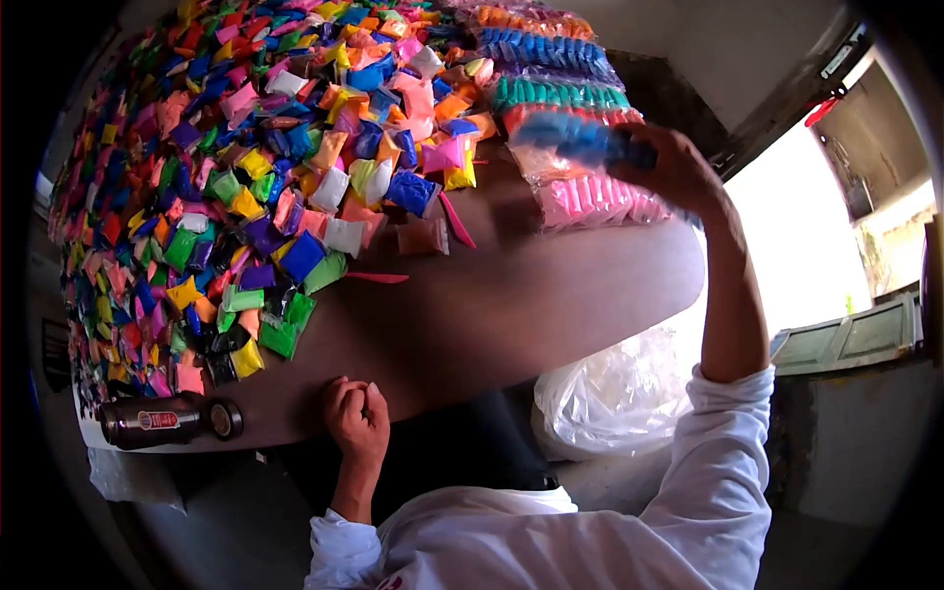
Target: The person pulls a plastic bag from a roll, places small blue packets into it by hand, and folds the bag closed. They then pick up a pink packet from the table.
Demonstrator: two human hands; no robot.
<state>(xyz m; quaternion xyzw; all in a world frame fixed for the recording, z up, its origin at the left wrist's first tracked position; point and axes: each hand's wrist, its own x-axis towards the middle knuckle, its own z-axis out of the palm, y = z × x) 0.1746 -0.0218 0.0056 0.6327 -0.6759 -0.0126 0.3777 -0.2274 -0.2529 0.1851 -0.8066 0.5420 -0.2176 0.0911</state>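
Note:
My right hand is closed round one end of a row of blue packets, blurred by motion, above the packed rows at the table's back right. Beneath and beside it lie a pink row, a green row and a blue row. My left hand rests at the table's near edge with its fingers curled in; whether anything is inside them is hidden. Loose small packets in many colours form a large heap on the left part of the brown table.
Two pink strips lie beside the heap. A dark bottle lies on its side near the left front edge, with a round lid beside it. A clear plastic bag is below the table's right edge.

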